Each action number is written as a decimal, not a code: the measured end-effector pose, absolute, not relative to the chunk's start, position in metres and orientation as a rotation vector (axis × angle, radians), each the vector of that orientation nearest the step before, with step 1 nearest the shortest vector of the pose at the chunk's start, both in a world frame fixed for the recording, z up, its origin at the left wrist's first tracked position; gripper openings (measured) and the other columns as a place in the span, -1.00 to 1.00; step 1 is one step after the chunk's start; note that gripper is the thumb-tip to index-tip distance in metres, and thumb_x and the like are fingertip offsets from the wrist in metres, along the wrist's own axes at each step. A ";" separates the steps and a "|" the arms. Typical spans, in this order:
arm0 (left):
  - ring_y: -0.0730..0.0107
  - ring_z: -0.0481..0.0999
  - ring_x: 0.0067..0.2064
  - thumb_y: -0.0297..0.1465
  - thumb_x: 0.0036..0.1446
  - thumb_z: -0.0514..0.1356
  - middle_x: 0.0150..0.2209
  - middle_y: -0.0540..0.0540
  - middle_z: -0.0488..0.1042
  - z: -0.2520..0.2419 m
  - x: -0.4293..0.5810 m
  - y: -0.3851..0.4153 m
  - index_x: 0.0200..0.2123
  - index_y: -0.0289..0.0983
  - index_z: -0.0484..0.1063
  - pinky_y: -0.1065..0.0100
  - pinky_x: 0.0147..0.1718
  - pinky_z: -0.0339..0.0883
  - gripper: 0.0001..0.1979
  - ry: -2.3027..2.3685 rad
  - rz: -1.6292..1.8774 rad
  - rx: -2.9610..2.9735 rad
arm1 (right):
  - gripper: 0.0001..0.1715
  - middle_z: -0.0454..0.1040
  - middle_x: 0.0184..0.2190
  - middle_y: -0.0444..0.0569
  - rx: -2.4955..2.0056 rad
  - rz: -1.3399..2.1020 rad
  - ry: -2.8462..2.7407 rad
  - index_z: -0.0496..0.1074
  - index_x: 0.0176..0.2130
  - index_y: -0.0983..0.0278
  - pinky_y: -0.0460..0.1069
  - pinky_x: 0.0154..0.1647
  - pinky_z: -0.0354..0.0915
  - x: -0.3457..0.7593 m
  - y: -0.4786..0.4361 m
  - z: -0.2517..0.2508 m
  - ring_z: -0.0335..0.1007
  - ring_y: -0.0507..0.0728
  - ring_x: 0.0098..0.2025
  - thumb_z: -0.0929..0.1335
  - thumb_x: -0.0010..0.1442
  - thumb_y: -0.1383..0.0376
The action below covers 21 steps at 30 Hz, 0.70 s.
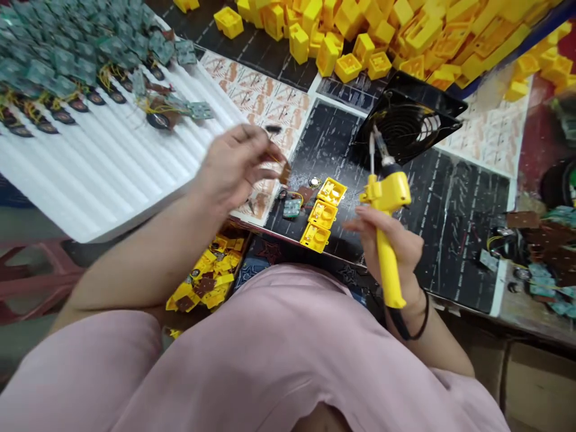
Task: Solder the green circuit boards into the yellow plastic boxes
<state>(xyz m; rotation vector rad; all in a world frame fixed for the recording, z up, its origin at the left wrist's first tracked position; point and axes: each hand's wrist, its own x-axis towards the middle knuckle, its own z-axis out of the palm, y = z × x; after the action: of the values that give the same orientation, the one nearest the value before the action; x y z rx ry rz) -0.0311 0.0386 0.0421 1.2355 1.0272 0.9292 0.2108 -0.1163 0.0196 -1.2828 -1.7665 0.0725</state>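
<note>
Small brown piece (284, 174), blurred, half hidden by left hand (236, 165)

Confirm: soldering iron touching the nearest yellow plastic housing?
Apart. The head view shows the yellow soldering iron clear of the yellow plastic housing, with black mat visible between them.

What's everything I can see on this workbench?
soldering iron: one, yellow, in the right hand
small brown piece: one, brown, at the left hand
fan: one, black, on the mat's far edge
plastic housings: three, yellow, on the black mat
circuit board: one, green, beside the housings
foam tray: one, white, at left
wired boards: many, green, on the foam tray
loose parts: many, yellow, at the far end
left hand: one, raised, blurred
right hand: one, gripping the iron
</note>
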 end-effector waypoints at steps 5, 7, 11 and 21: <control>0.29 0.63 -0.08 -0.24 0.25 0.19 -0.23 -0.08 0.57 0.032 0.014 -0.004 -0.27 -0.20 0.25 0.24 -0.18 0.60 -0.80 0.918 0.764 1.024 | -0.44 0.63 -0.02 0.03 -1.185 0.108 -1.811 0.34 0.13 0.15 0.04 -0.02 0.61 0.199 -0.099 0.008 0.65 0.20 -0.01 0.55 0.25 0.15; 0.27 0.63 -0.06 -0.22 0.24 0.20 -0.23 -0.09 0.57 0.031 0.017 -0.014 -0.29 -0.19 0.23 0.24 -0.17 0.60 -0.78 0.911 0.742 0.979 | -0.48 0.64 -0.08 -0.05 -1.174 0.094 -1.710 0.33 0.12 0.14 -0.01 -0.06 0.62 0.196 -0.098 0.003 0.67 0.14 -0.11 0.54 0.26 0.28; 0.25 0.64 -0.14 -0.15 0.19 0.25 -0.23 -0.10 0.59 0.025 -0.001 -0.021 -0.29 -0.20 0.31 0.28 -0.26 0.57 -0.74 0.977 0.743 1.206 | -0.60 0.63 -0.21 -0.16 -1.173 0.046 -1.635 0.39 0.02 0.14 -0.10 -0.16 0.61 0.193 -0.101 0.006 0.67 0.06 -0.27 0.49 0.26 0.45; 0.21 0.58 0.17 -0.29 0.39 0.17 0.09 -0.17 0.64 0.015 -0.007 -0.035 -0.02 -0.20 0.63 0.09 0.24 0.40 -0.74 0.779 1.003 2.053 | -0.59 0.59 -0.17 -0.15 -1.142 0.276 -1.520 0.38 0.03 0.16 -0.11 -0.15 0.61 0.174 -0.106 0.012 0.67 0.05 -0.24 0.48 0.26 0.46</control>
<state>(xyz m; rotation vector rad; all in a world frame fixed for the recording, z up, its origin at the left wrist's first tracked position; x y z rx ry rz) -0.0072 -0.0352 0.0154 2.0532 0.7789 1.0032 0.1736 -0.1064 0.0122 -1.1423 -1.5197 0.2759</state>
